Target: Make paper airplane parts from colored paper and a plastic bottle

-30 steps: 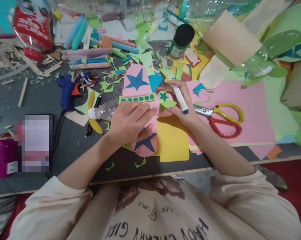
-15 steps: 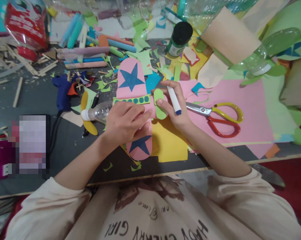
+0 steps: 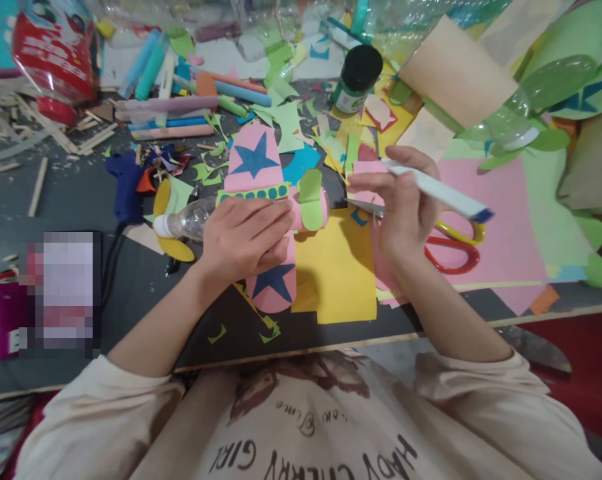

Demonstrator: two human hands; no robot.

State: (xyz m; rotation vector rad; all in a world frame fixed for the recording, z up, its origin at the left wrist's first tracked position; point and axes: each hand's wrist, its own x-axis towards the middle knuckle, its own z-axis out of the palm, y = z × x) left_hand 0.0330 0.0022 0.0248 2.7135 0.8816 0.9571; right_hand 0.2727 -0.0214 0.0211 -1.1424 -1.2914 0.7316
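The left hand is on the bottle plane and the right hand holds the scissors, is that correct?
Not quite: in the head view, the right hand holds a white marker, not the scissors. The left hand is on the bottle plane.

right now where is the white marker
In the head view, the white marker is right of centre, held in the right hand, its blue end showing just above the scissors and in front of the pink paper.

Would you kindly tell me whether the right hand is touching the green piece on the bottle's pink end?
Apart: the head view shows dark tabletop between the right hand and the green piece.
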